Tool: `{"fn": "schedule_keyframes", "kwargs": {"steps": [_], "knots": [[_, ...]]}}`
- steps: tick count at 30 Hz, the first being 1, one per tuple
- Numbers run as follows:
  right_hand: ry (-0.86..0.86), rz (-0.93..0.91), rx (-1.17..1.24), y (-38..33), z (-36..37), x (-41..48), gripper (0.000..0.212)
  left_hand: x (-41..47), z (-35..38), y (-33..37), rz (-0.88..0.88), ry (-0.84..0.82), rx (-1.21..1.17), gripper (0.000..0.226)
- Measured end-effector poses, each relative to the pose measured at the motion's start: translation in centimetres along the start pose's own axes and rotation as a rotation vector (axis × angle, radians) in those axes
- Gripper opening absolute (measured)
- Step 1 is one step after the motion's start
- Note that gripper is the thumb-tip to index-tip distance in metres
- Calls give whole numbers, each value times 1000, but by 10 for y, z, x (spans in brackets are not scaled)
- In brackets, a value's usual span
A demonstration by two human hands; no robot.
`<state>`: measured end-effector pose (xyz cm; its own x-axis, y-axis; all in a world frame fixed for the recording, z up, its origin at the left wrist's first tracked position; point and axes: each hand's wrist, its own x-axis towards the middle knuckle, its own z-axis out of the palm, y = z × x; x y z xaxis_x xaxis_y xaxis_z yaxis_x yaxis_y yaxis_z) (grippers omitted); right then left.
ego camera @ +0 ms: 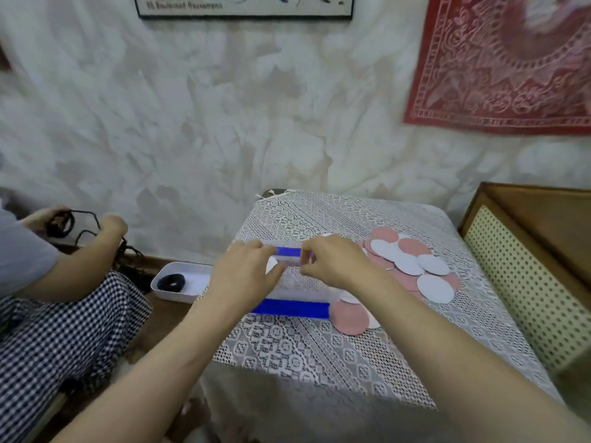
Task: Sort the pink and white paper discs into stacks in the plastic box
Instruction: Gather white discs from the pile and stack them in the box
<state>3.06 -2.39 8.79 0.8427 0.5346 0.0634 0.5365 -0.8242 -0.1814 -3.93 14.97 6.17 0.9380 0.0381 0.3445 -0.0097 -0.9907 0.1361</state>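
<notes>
Up top, a framed poster on the wall carries the only print I can read — roughly "Boulevard Haussmann", blurred, so I hold it loosely. Nothing else bears legible writing.

Both hands sit over the clear plastic box with blue strips on its long sides, on the lace tablecloth. My left hand is curled at the box's left end, a white disc showing under its fingers — whether pinched, I cannot tell. My right hand has thumb and fingers drawn together near the far wall; what they nip is hidden.

Loose pile of pink and white discs lies just right of the box; a pink disc touches its near right corner.

Left, another person's hands hold dark cord; a white tray holds a black ring.
</notes>
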Motion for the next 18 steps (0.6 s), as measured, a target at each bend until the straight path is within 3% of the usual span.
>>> {"fn": "schedule_keyframes", "kwargs": {"steps": [5, 18], "knots": [[31, 65, -75, 37, -26, -28, 24, 25, 9, 48, 82, -33, 47, 42], [37, 319, -107, 147, -30, -92, 21, 59, 58, 180, 299, -93, -23, 43]]}}
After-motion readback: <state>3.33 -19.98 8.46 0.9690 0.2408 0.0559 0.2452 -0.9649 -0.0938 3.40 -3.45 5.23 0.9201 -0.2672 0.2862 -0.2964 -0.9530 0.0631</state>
